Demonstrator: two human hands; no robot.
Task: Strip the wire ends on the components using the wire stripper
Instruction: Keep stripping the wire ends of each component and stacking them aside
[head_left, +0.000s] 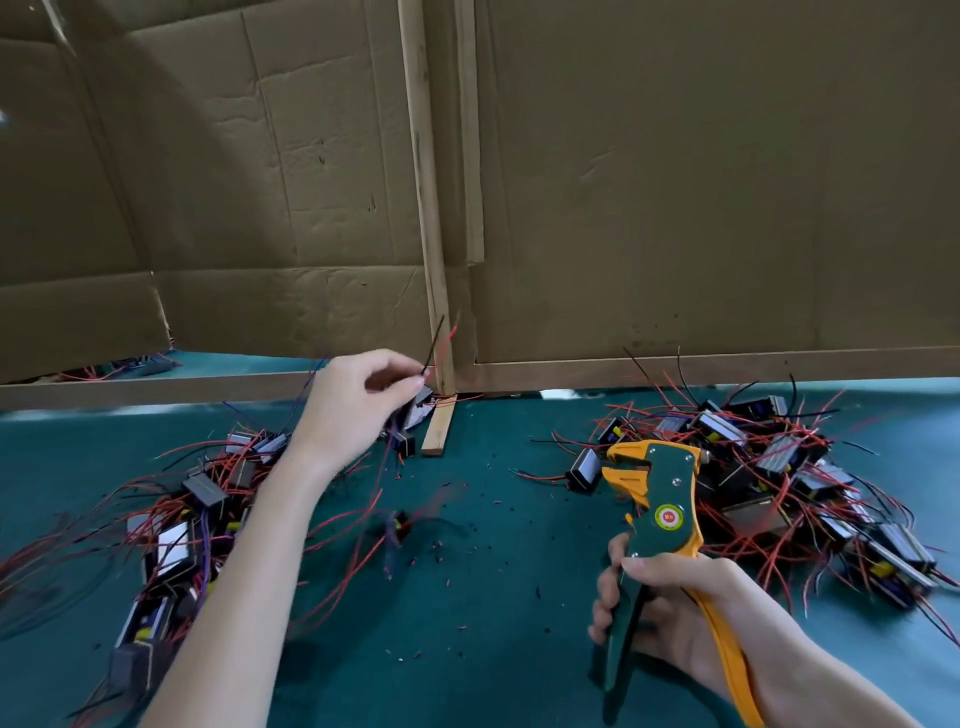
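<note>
two heaps, two hands, one tool, listed from the left.

item: left heap of small black boxy components with red and black wire leads (192, 514), tangled, on the teal felt-covered bench (467, 623).

item: left hand (353, 405), raised over the far edge of that heap. grip narrow, fingertips pinching one black component with thin red and black leads (418, 408), leads pointing up and away.

item: loose component (397, 525), blurred, low between the hands. whether it rests on the bench cannot be told.

item: dark and red insulation scraps (452, 561), scattered mid-bench.

item: green and yellow pistol-style wire stripper (660, 499), upright, mouth facing left and gaping. right hand (670, 613) wrapped round both handles, not squeezed home.

item: right heap of the same wired components (800, 467), behind the tool.

position: the pinched component sits up and left of the stripper's mouth, well apart, nothing yet between the jaws.

hazards, as judged: springy leads may miss or slip from the mouth. both leads entering together, or one seated too deep, would likely strip unevenly or nick strands. a light pinch could let the component drop into the tangle.
</note>
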